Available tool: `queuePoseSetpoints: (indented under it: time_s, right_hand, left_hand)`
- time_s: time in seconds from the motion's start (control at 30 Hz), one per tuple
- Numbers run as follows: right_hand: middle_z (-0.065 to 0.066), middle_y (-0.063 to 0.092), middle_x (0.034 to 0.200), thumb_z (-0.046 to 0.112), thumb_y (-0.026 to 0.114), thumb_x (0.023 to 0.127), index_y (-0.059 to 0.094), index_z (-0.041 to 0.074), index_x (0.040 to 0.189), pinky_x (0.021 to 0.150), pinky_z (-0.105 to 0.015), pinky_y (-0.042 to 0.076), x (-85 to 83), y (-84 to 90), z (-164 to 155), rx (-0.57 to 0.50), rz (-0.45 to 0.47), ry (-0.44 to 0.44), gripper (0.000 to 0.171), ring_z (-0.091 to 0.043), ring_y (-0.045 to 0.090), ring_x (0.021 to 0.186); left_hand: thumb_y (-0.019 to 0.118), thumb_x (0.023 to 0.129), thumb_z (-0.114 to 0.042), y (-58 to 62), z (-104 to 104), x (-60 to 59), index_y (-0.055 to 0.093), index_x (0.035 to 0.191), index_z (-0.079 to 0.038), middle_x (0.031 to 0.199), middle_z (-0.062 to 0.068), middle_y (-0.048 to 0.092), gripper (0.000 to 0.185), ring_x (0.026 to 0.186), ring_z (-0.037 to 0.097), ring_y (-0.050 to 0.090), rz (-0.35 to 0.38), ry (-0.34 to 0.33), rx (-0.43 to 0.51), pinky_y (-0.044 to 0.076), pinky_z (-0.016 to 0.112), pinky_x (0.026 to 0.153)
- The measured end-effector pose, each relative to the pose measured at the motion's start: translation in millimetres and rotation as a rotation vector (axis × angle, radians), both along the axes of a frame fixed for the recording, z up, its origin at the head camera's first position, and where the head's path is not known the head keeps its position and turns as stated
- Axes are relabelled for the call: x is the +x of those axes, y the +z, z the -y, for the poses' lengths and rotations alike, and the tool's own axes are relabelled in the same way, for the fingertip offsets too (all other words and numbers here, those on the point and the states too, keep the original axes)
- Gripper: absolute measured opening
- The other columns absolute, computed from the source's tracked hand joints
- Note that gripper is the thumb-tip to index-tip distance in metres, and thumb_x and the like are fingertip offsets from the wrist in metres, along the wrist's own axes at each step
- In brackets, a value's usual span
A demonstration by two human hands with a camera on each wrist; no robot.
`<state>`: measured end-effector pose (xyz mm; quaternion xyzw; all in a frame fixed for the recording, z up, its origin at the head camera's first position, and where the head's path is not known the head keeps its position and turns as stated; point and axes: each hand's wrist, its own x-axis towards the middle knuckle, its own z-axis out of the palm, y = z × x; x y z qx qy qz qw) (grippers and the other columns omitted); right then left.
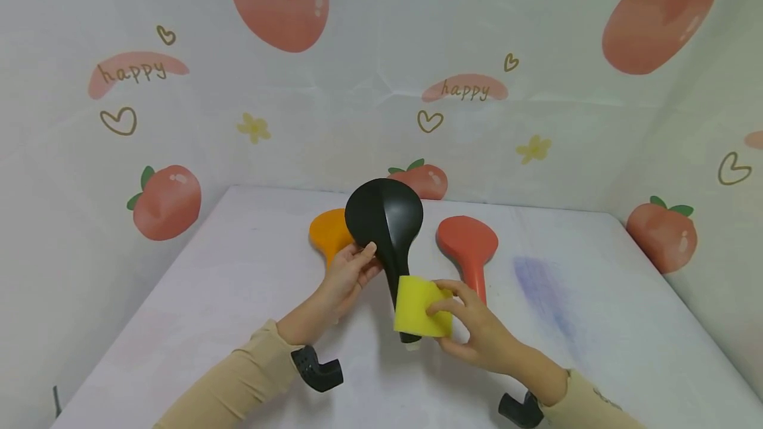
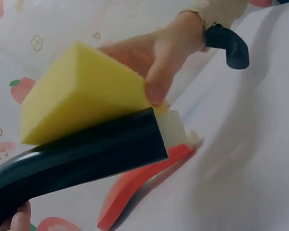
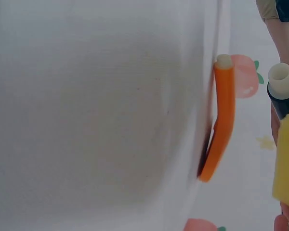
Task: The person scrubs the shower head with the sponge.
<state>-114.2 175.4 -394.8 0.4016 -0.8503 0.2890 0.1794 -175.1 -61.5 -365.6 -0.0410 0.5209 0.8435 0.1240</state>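
Note:
A black paddle-shaped shower head point(image 1: 386, 230) is held above the table by my left hand point(image 1: 352, 271), which grips it where the round head meets the handle. My right hand point(image 1: 471, 330) pinches a yellow sponge point(image 1: 420, 306) and presses it against the handle's lower end. In the left wrist view the sponge point(image 2: 82, 91) lies on the black handle point(image 2: 86, 161), with a thumb on its corner and a white threaded end point(image 2: 172, 127) sticking out. The right wrist view shows that white end point(image 3: 282, 79) and the sponge's edge point(image 3: 288, 159).
A red shower head point(image 1: 469, 247) lies on the white table point(image 1: 238, 296) to the right, seen also in the right wrist view point(image 3: 223, 120). An orange shower head point(image 1: 330, 234) lies behind my left hand. Peach-printed walls close in three sides. A faint blue smear point(image 1: 542, 290) marks the table.

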Motion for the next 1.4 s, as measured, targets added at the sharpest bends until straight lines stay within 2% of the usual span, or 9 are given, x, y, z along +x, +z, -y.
queuePoseSetpoints:
  time_s: [0.13, 0.3, 0.4, 0.5, 0.77, 1.0, 1.17, 1.3, 1.4]
  right_hand:
    - [-0.009, 0.049, 0.121, 0.001, 0.077, 0.065, 0.053, 0.012, 0.110, 0.090, -0.032, 0.053, -7.2, 1.3, 4.7, -0.095, -0.010, -0.059, 0.052, -0.022, 0.049, 0.113]
    - [-0.009, 0.049, 0.117, -0.004, 0.074, 0.068, 0.048, 0.004, 0.114, 0.084, -0.026, 0.051, -16.1, 0.1, 11.7, -0.249, 0.016, -0.137, 0.054, -0.014, 0.047, 0.107]
    - [-0.009, 0.049, 0.117, -0.006, 0.073, 0.069, 0.046, 0.001, 0.115, 0.080, -0.023, 0.049, -18.5, -2.1, 13.4, -0.299, 0.048, -0.139, 0.054, -0.010, 0.046, 0.104]
    - [-0.007, 0.051, 0.113, -0.005, 0.072, 0.071, 0.046, 0.001, 0.116, 0.079, -0.024, 0.050, -17.8, -3.3, 12.5, -0.298, 0.082, -0.112, 0.053, -0.010, 0.048, 0.099]
    - [-0.002, 0.053, 0.107, 0.004, 0.070, 0.080, 0.044, 0.007, 0.119, 0.081, -0.024, 0.049, -5.1, -6.8, 3.4, -0.245, 0.297, 0.000, 0.047, -0.009, 0.056, 0.093]
    - [-0.002, 0.052, 0.109, 0.006, 0.070, 0.080, 0.042, 0.008, 0.119, 0.079, -0.023, 0.049, 6.6, -14.1, -3.6, -0.232, 0.338, 0.069, 0.048, -0.009, 0.057, 0.093]
    - [-0.007, 0.050, 0.113, -0.001, 0.067, 0.081, 0.038, 0.002, 0.122, 0.080, -0.021, 0.051, 8.7, -17.7, -4.6, -0.303, 0.367, 0.091, 0.050, -0.006, 0.059, 0.099]
    - [-0.001, 0.049, 0.112, -0.005, 0.063, 0.083, 0.035, -0.002, 0.120, 0.081, -0.019, 0.052, 8.2, -21.4, -2.8, -0.384, 0.413, 0.076, 0.047, -0.001, 0.060, 0.099]
    - [0.005, 0.048, 0.111, -0.005, 0.060, 0.085, 0.033, -0.002, 0.119, 0.081, -0.018, 0.051, 8.5, -23.8, -0.8, -0.432, 0.465, 0.028, 0.044, -0.001, 0.060, 0.096]
  left_hand:
    - [0.048, 0.097, -0.014, -2.5, -0.8, 1.1, 0.041, 0.127, 0.006, 0.094, -0.003, 0.061, 0.036, 0.083, 0.007, 0.062, 0.002, -0.020, 0.014, 0.055, 0.018, 0.079]
    - [0.048, 0.097, -0.016, -4.0, -2.8, 4.7, 0.040, 0.127, 0.005, 0.095, -0.005, 0.061, 0.038, 0.086, 0.008, 0.061, -0.025, -0.092, 0.018, 0.054, 0.019, 0.083]
    - [0.049, 0.097, -0.017, -3.8, -3.9, 5.3, 0.039, 0.128, 0.005, 0.096, -0.004, 0.061, 0.039, 0.087, 0.008, 0.061, -0.033, -0.103, 0.041, 0.054, 0.019, 0.083]
    - [0.046, 0.098, -0.015, -3.0, -4.4, 4.4, 0.038, 0.128, 0.005, 0.095, -0.004, 0.060, 0.037, 0.086, 0.008, 0.061, -0.028, -0.094, 0.059, 0.054, 0.018, 0.082]
    - [0.042, 0.099, -0.012, 3.3, -2.3, 0.7, 0.038, 0.127, 0.003, 0.096, -0.004, 0.059, 0.032, 0.085, 0.008, 0.060, -0.022, -0.032, 0.077, 0.054, 0.017, 0.081]
    - [0.044, 0.099, -0.014, 8.6, 1.3, -2.2, 0.042, 0.121, -0.003, 0.096, -0.004, 0.056, 0.025, 0.084, 0.008, 0.059, -0.041, 0.075, 0.122, 0.054, 0.017, 0.081]
    - [0.044, 0.098, -0.012, 10.9, 2.7, -4.6, 0.041, 0.116, -0.005, 0.096, -0.004, 0.055, 0.020, 0.084, 0.007, 0.058, -0.047, 0.147, 0.170, 0.054, 0.017, 0.081]
    - [0.044, 0.098, -0.012, 14.8, 3.3, -5.5, 0.040, 0.120, -0.006, 0.100, -0.002, 0.053, 0.023, 0.085, 0.007, 0.059, -0.071, 0.193, 0.198, 0.054, 0.019, 0.084]
    - [0.047, 0.097, -0.014, 17.9, 3.4, -5.3, 0.038, 0.125, -0.006, 0.104, -0.002, 0.053, 0.031, 0.087, 0.007, 0.060, -0.076, 0.225, 0.210, 0.052, 0.022, 0.090]
